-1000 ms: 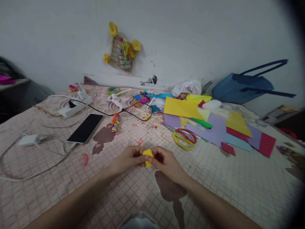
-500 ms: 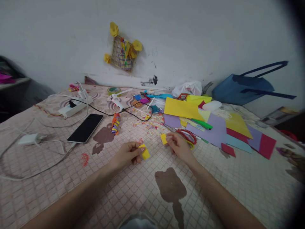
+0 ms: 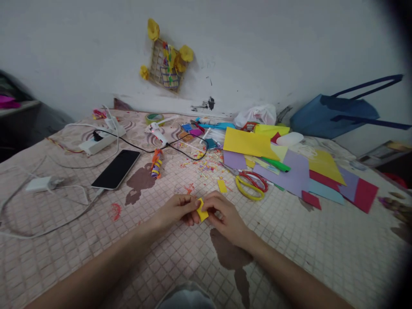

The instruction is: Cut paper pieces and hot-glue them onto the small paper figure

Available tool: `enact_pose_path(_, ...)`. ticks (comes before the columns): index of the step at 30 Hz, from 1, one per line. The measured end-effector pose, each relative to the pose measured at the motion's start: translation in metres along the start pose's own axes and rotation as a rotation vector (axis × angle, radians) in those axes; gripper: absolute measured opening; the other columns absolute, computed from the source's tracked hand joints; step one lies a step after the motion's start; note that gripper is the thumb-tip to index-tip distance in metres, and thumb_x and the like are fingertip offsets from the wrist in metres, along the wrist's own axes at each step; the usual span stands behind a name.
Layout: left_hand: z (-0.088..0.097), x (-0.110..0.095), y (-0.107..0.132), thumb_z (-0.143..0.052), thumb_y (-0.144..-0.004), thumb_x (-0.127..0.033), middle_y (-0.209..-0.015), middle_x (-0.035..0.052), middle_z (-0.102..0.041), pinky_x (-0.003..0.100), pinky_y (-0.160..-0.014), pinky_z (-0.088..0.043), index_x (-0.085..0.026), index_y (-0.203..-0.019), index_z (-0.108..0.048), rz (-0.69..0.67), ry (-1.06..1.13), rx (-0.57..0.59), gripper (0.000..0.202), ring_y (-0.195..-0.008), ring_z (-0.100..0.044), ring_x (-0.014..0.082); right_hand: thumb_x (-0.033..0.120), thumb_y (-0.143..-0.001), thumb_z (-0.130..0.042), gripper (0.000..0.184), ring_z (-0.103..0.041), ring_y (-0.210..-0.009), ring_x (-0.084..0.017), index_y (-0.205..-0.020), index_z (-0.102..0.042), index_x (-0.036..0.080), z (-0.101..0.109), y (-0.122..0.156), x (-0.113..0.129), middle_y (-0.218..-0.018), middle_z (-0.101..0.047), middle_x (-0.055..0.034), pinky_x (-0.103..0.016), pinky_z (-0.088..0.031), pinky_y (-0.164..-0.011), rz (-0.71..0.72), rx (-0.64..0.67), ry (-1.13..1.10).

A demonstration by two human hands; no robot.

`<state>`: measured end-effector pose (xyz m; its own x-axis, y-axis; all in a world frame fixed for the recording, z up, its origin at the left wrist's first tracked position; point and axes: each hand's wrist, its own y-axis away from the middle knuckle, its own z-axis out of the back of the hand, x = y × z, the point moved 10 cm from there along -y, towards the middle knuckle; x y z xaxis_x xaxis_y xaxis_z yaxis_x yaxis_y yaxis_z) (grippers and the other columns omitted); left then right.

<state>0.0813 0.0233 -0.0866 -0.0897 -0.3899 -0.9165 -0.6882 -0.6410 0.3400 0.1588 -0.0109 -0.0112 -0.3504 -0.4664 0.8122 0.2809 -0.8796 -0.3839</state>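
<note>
Cluttered counter [image 3: 322,257]: left hand [image 3: 178,210] and right hand [image 3: 225,216] pinch a yellow paper piece [image 3: 202,213], lower centre of frame.
Fingers are clamped on its opposite edges; it seems light, thin and easily creased, so holding by the edges looks safest.

Black phone [image 3: 116,169] lying on the left, yellow-and-red scissors [image 3: 251,185] beside a messy pile of coloured paper [image 3: 298,171], blue bag [image 3: 334,116] by the wall.

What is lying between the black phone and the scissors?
In the head view, a striped roll of paper, a scatter of tiny paper scraps and one small yellow paper piece lie between the phone and the scissors.
</note>
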Motion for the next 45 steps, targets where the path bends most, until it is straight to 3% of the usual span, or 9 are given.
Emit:
enact_pose_path(7, 0.010, -0.021, -0.001, -0.057, -0.079, -0.043, -0.059, -0.0021, -0.054, 0.021, -0.054, -0.038, -0.013, -0.069, -0.057, -0.233, -0.145, -0.093, 0.032, -0.054, -0.048, 0.0076, 0.022, -0.082, -0.058, 0.002, -0.051, -0.072, -0.013, -0.083, -0.057, 0.021, 0.005, 0.002, -0.026, -0.081, -0.054, -0.0014, -0.025, -0.042, -0.061, -0.181, -0.112, -0.184)
enact_pose_path(13, 0.013, -0.022, -0.002, -0.068, -0.070, -0.036, -0.070, -0.0011, -0.057, 0.024, -0.057, -0.041, -0.014, -0.087, -0.053, -0.274, -0.042, -0.127, 0.032, -0.058, -0.052, 0.0092, 0.033, -0.077, -0.062, 0.015, -0.047, -0.058, -0.010, -0.077, -0.055, 0.020, 0.001, 0.007, -0.048, -0.069, -0.051, 0.0020, -0.023, -0.041, -0.051, -0.360, -0.175, -0.385)
enact_pose_path(21, 0.007, -0.030, 0.003, -0.067, -0.070, -0.026, -0.070, -0.0028, -0.053, 0.023, -0.055, -0.040, -0.016, -0.082, -0.044, -0.332, -0.066, -0.163, 0.028, -0.058, -0.052, 0.0081, 0.038, -0.073, -0.066, 0.022, -0.049, -0.052, -0.009, -0.072, -0.054, 0.019, -0.002, 0.009, -0.056, -0.061, -0.054, 0.0038, -0.024, -0.043, -0.051, -0.479, -0.216, -0.498)
enact_pose_path(29, 0.005, -0.028, 0.003, -0.059, -0.079, -0.033, -0.072, -0.0003, -0.057, 0.024, -0.059, -0.043, -0.014, -0.089, -0.050, -0.347, -0.046, -0.142, 0.023, -0.062, -0.054, 0.0097, 0.034, -0.073, -0.068, 0.021, -0.050, -0.053, -0.009, -0.072, -0.054, 0.019, -0.004, 0.013, -0.062, -0.064, -0.054, 0.0042, -0.023, -0.043, -0.052, -0.493, -0.259, -0.530)
enact_pose_path(37, -0.009, -0.030, 0.003, -0.070, -0.070, -0.025, -0.074, 0.0009, -0.062, 0.028, -0.067, -0.047, -0.014, -0.085, -0.051, -0.389, 0.053, -0.063, 0.026, -0.067, -0.062, 0.0133, 0.031, -0.072, -0.069, 0.022, -0.051, -0.056, -0.009, -0.080, -0.052, 0.020, -0.007, 0.013, -0.060, -0.071, -0.056, 0.0033, -0.023, -0.043, -0.051, -0.486, -0.285, -0.624)
enact_pose_path(40, -0.007, -0.029, 0.003, -0.070, -0.070, -0.025, -0.073, 0.0007, -0.062, 0.029, -0.066, -0.048, -0.015, -0.085, -0.051, -0.386, 0.049, -0.071, 0.026, -0.066, -0.062, 0.0134, 0.032, -0.073, -0.067, 0.023, -0.052, -0.057, -0.010, -0.088, -0.053, 0.021, -0.007, 0.013, -0.060, -0.073, -0.058, 0.0028, -0.023, -0.044, -0.052, -0.487, -0.268, -0.622)
enact_pose_path(45, 0.004, -0.025, 0.002, -0.070, -0.069, -0.027, -0.074, 0.0012, -0.060, 0.026, -0.063, -0.047, -0.014, -0.085, -0.051, -0.354, -0.062, -0.151, 0.028, -0.065, -0.059, 0.0125, 0.038, -0.077, -0.063, 0.022, -0.049, -0.052, -0.009, -0.075, -0.054, 0.018, -0.012, 0.013, -0.059, -0.061, -0.055, 0.0039, -0.022, -0.043, -0.051, -0.508, -0.167, -0.541)
